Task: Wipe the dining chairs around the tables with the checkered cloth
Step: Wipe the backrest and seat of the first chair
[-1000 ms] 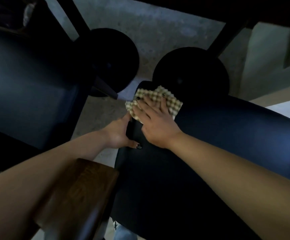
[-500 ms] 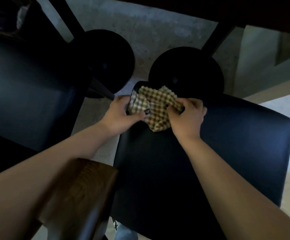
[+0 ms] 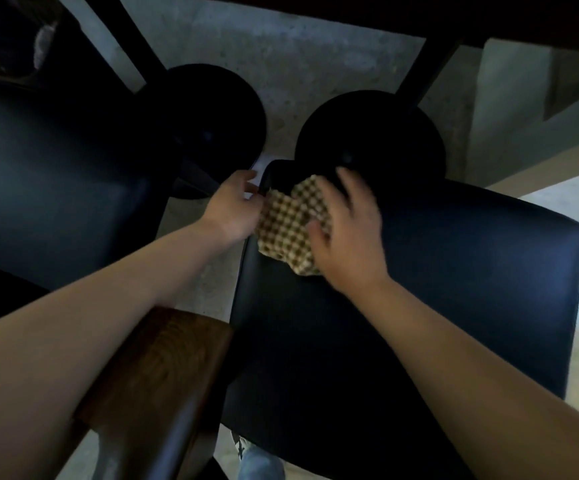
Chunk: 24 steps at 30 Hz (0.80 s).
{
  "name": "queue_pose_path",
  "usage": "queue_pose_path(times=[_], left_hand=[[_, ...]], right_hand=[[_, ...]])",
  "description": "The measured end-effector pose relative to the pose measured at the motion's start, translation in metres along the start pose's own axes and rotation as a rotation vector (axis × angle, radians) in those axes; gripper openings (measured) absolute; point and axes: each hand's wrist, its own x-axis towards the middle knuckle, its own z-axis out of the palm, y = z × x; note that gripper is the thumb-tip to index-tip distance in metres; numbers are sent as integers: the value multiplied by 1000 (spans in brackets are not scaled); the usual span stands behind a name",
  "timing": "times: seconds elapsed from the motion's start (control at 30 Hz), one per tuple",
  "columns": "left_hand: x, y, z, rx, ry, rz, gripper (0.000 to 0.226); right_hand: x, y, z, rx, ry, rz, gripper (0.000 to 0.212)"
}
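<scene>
A brown-and-cream checkered cloth (image 3: 289,225) lies spread on the far left corner of a dark padded chair seat (image 3: 437,299). My right hand (image 3: 348,233) rests flat on the cloth's right part with fingers spread and straight. My left hand (image 3: 234,207) is at the seat's left edge, its fingers touching the cloth's left border; whether it pinches the cloth I cannot tell.
A second dark chair seat (image 3: 49,188) stands to the left. A brown wooden chair-back rail (image 3: 156,372) crosses under my left forearm. Two round black table bases (image 3: 371,140) sit on the grey concrete floor (image 3: 281,64), with the table edge above.
My right hand opened from pinching the cloth and now lies flat on it. The cloth has been spread out flatter on the seat corner. My left hand shifted slightly outward.
</scene>
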Motion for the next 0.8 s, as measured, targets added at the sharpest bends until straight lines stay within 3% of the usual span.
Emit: queue_pose_path(times=[0.07,0.17,0.27,0.4,0.47,0.63,0.7,0.8], left_hand=[[1,-11,-5,82,-5,-20,51],[-14,-22,-2,0,-279,-106,81],[-18,-35,4,9,-466,-158,115],[-17,-46,1,77,-565,-108,137],[-19,-48,1,136,-565,-87,140],[-15,-58,0,152,-527,-40,141],[-15,-59,0,138,-539,-39,142],[-14,-60,1,65,-581,-73,142]], right_hand=[[-2,-5,21,-154,-277,-97,68],[-8,-7,40,-360,-410,-199,77],[-19,0,42,-385,-421,-321,69],[-7,18,32,-389,-481,-556,61],[22,30,30,-386,-470,-533,62],[68,35,36,-301,-241,-120,55],[58,26,43,-269,-239,-166,54],[11,10,46,-159,-360,-440,50]])
